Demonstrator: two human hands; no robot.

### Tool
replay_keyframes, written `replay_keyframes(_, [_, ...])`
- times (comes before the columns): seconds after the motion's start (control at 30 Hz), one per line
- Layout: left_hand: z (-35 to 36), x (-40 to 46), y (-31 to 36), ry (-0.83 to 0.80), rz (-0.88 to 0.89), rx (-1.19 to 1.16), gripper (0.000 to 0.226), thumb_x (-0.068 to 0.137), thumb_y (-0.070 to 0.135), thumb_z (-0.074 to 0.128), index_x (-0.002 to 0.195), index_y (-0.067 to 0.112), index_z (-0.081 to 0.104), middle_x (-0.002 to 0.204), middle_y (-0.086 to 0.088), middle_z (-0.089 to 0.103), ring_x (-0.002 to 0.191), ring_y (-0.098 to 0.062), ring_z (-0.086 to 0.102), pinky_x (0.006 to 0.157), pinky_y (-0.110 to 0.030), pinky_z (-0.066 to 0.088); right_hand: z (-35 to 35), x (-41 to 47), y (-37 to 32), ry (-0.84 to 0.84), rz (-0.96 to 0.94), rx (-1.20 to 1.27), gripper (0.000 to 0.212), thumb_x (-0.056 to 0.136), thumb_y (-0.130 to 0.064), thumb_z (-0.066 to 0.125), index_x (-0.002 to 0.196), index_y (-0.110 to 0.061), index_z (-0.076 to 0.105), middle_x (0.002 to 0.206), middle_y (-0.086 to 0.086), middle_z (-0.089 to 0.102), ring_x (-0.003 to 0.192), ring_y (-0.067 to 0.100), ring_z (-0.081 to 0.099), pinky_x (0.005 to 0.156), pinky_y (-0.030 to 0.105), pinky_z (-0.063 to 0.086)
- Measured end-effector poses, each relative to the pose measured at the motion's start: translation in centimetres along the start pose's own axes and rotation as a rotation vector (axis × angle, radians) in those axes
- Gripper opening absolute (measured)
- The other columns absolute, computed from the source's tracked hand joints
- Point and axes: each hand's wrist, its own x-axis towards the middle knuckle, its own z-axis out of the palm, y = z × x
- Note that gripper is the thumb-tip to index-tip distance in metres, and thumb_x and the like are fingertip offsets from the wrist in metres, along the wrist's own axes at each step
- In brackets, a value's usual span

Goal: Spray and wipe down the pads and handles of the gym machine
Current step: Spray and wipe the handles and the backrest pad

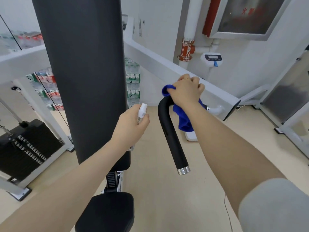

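Note:
A tall black back pad (83, 72) of the gym machine fills the left centre, with the black seat pad (107, 213) below it. To its right a curved black handle (168, 133) with a silver end cap hangs down. My right hand (187, 92) presses a blue cloth (184, 121) onto the handle's upper bend; the cloth drapes down behind the handle. My left hand (132, 124) holds a small white spray bottle (142, 111) upright, its nozzle near the pad's right edge and left of the handle.
The machine's white frame arm (167, 67) slants behind the handle. A black weight stack (25, 148) with cables stands at left. Packs of bottled water (133, 82) are piled behind the pad. A white scale display (212, 58) and a fire cabinet (242, 15) are on the far wall.

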Motion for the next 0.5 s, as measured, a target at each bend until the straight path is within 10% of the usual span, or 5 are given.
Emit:
replay_keyframes(0.1, [0.2,0.1,0.9,-0.018,0.012,-0.008,0.019,0.093,0.026,0.047,0.097,0.008,0.052,0.081,-0.013,0.060,0.069,-0.033,0.061,0.066,-0.047,0.055,0.4,-1.6,1.0,0.075,0.046,0.027,0.041,0.096,-0.039,0.036,0.094,-0.014,0.068,0.120,-0.001,0.052,0.115,0.025,0.039,0.102,0.043,0.021])
replay_keyframes(0.3, [1.2,0.8,1.6,-0.031,-0.014,-0.043,0.017,0.093,0.024,0.048,0.097,0.009,0.053,0.081,-0.012,0.061,0.057,-0.018,0.057,0.061,-0.036,0.054,0.5,-4.3,-1.0,-0.048,-0.472,0.034,0.046,0.099,-0.041,0.025,0.095,-0.023,0.066,0.103,-0.009,0.065,0.113,0.013,0.049,0.115,0.045,0.001])
replay_keyframes(0.5, [1.6,0.8,2.0,-0.065,0.008,-0.053,0.020,0.093,0.027,0.047,0.094,0.008,0.053,0.079,-0.011,0.059,0.065,-0.027,0.061,0.066,-0.043,0.055,1.8,-3.0,1.5,0.139,-0.133,0.081,0.048,0.098,-0.040,0.025,0.081,-0.016,0.063,0.089,0.002,0.067,0.101,0.026,0.055,0.109,0.047,0.016])
